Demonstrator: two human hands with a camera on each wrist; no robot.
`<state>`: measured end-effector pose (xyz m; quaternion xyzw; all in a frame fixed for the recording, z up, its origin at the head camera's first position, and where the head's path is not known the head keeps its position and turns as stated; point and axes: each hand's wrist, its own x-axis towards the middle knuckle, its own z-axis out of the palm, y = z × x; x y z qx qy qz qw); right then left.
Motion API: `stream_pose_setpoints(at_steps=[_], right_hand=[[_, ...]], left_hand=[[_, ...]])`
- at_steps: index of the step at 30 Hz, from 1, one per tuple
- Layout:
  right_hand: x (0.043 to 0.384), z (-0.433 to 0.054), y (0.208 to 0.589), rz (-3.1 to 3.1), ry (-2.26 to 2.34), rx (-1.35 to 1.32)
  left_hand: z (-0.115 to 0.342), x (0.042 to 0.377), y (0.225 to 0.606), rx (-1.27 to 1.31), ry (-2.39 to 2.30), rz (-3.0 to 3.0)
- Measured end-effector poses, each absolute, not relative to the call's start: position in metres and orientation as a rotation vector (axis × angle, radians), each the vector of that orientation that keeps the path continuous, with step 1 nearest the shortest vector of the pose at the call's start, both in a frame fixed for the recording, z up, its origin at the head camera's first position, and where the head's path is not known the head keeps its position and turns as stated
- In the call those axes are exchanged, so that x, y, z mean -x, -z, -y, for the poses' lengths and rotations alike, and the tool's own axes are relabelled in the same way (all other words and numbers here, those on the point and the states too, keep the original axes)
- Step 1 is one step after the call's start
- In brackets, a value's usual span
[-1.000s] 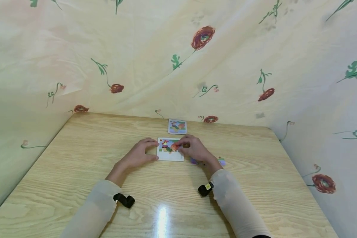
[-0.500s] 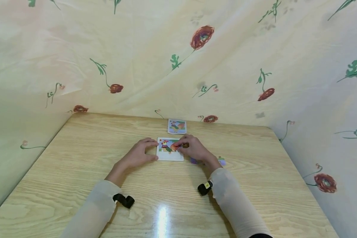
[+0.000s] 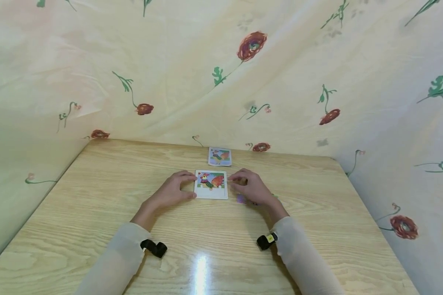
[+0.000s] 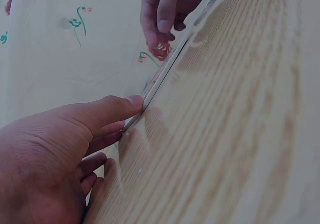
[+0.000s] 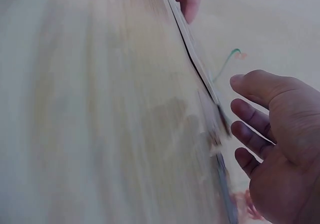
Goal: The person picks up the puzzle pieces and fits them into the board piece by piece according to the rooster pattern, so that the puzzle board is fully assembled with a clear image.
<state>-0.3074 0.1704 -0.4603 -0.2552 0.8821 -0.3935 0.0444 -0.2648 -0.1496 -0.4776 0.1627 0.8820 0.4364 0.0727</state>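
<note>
In the head view a white-framed jigsaw puzzle board (image 3: 211, 194) lies flat on the table. Rooster picture pieces (image 3: 210, 180) fill its upper part, while a white strip shows below. My left hand (image 3: 172, 190) touches the board's left edge with fingertips and thumb spread apart; the left wrist view shows the thumb against that edge. Just off the right edge is my right hand (image 3: 252, 188), fingers loosely bent, nothing between them in the right wrist view. Loose puzzle pieces (image 3: 240, 199) lie partly hidden beneath this hand.
Behind the board, a small rooster picture card (image 3: 220, 157) lies near the table's back edge. The wooden table (image 3: 114, 180) meets a flower-printed cloth (image 3: 177, 82) at the back and sides. A light reflection shines on the table's front middle.
My right hand has drawn back rightward from the board, uncovering the rooster's orange tail, which its fingertips were touching. My left hand stays at the left edge.
</note>
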Motion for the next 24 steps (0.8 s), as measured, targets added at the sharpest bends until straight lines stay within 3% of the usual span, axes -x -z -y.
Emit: stream_pose_setpoints(at_steps=[12, 24], right_hand=[[0.280, -0.209, 0.455, -2.797, 1.131, 0.776], [0.270, -0.217, 0.458, -2.808, 1.082, 0.734]], left_hand=[[0.149, 0.262, 0.474, -0.498, -1.324, -2.636], [0.149, 0.262, 0.471, -0.500, -1.310, -2.652]])
